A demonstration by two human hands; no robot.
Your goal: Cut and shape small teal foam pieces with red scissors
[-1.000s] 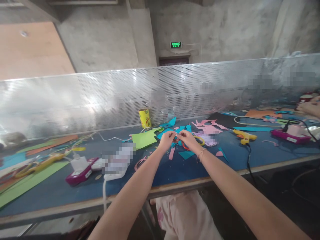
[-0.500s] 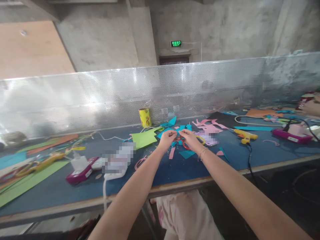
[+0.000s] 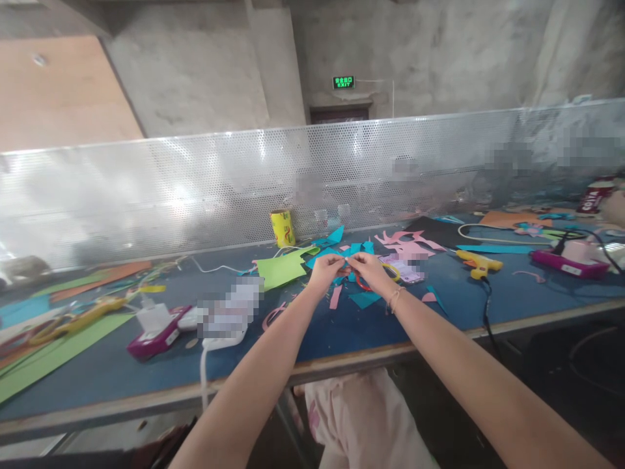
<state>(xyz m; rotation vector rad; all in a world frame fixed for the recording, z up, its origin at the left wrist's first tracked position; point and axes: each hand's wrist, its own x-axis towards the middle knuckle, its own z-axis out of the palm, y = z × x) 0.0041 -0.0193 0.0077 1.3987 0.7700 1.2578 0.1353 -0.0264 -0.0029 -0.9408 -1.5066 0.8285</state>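
Both my arms reach out over the blue table (image 3: 342,332). My left hand (image 3: 326,269) and my right hand (image 3: 367,267) meet fingertip to fingertip above a heap of teal paper scraps (image 3: 364,299). Each hand pinches a small piece between them, too small to name. Red-handled scissors (image 3: 362,283) lie just under my right hand, and a pink paper strip (image 3: 335,297) lies below my left hand. A beaded bracelet (image 3: 394,299) sits on my right wrist.
A green sheet (image 3: 280,270), a yellow can (image 3: 283,228), pink cut-outs (image 3: 407,246) and a yellow glue gun (image 3: 478,265) with its black cord lie around. Purple power strips (image 3: 156,339) (image 3: 569,266) sit left and right. A perforated metal screen (image 3: 244,189) backs the table.
My hands stay pinched together at the same spot, with only small finger movements. At the far right a co-worker's hand has drawn back, showing a red can.
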